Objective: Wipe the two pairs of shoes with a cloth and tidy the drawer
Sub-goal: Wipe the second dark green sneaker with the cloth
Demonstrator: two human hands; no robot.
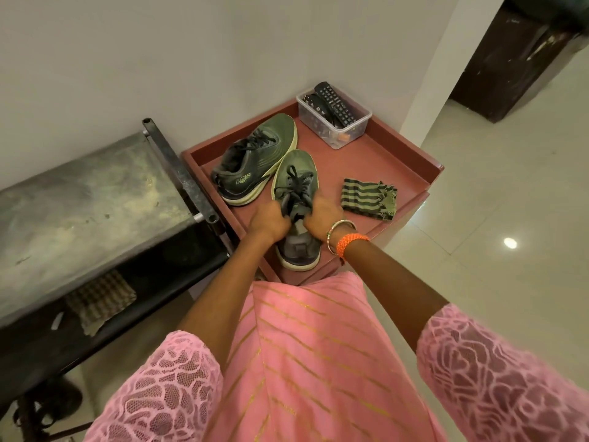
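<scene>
**A:** so both hands are on the near green sneaker [294,199]. left hand [269,223] and right hand [322,218] each have the fingers curled in at the collar, pinching the tongue or laces from either side. can't tell which exactly, the knuckles hide it.

**B:** where's the other one?

**A:** the second green sneaker [255,161] lies tipped on its side just beside it, toward the wall. both sit in the reddish-brown drawer [411,154], which is pulled out. the striped cloth [366,197] lies folded on the drawer floor to the right, nobody's touching it.

**B:** so wiping hasn't really started?

**A:** can't say for sure, but with the cloth lying idle I'd guess this pair is being arranged. only one pair shows, so the second pair is left to do, plus the tidying.

**B:** anything else in there?

**A:** a clear plastic box [334,118] with a remote control [333,103] in the far corner. left of the drawer a worn metal bench [79,199], pale wall behind, glossy tile floor [494,218].
</scene>
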